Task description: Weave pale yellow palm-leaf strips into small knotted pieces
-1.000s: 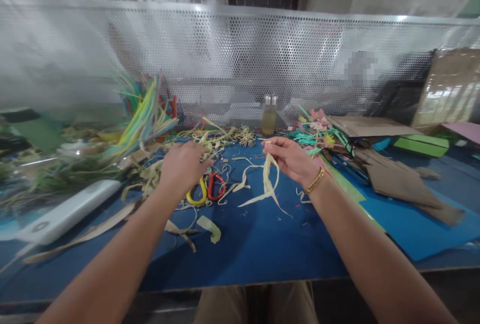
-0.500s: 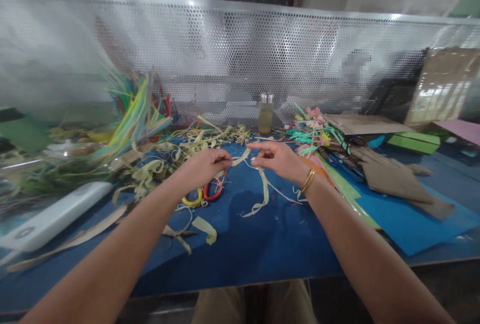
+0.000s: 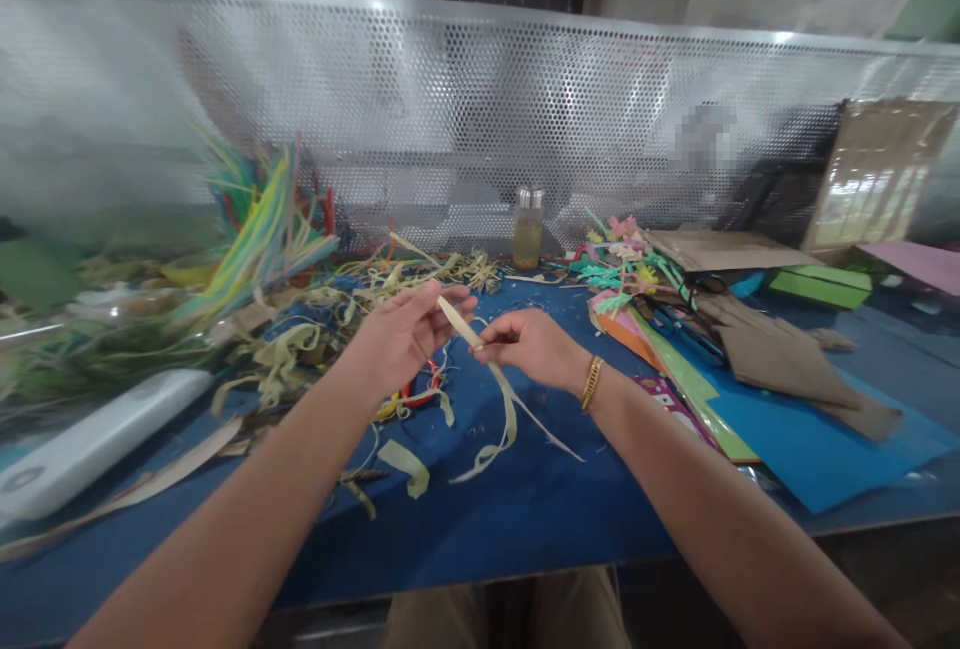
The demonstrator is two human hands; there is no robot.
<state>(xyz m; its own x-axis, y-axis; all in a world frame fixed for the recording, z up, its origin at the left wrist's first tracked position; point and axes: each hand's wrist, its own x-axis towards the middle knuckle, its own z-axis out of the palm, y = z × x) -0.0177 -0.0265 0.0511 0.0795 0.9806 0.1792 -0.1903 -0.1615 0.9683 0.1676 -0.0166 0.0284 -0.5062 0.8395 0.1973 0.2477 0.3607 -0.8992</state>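
A pale yellow-green paper strip (image 3: 459, 322) runs between my hands. Its pointed upper end lies against the thumb and fingers of my left hand (image 3: 405, 337). My right hand (image 3: 531, 347) pinches the strip lower down between thumb and fingertips, a gold bracelet on that wrist. Below the pinch the strip splits into a curling tail (image 3: 506, 429) and a thin tail hanging toward the blue tabletop (image 3: 570, 519). Red and yellow ring-shaped handles (image 3: 424, 387), perhaps scissors, show partly behind my left hand and forearm. A short pale scrap (image 3: 406, 464) lies nearer me.
Curled strips (image 3: 292, 354) pile up on the left beside a white elongated device (image 3: 105, 444) and a coloured bundle (image 3: 259, 229). A glass bottle (image 3: 527, 232) stands at the back before a perforated metal screen (image 3: 480, 109). Blue sheets (image 3: 795, 449) and brown cardboard (image 3: 780, 354) lie right.
My left hand has turned and risen slightly, its fingers now more extended. My right hand has moved left and down, pinching the strip, whose tails hang lower and further left.
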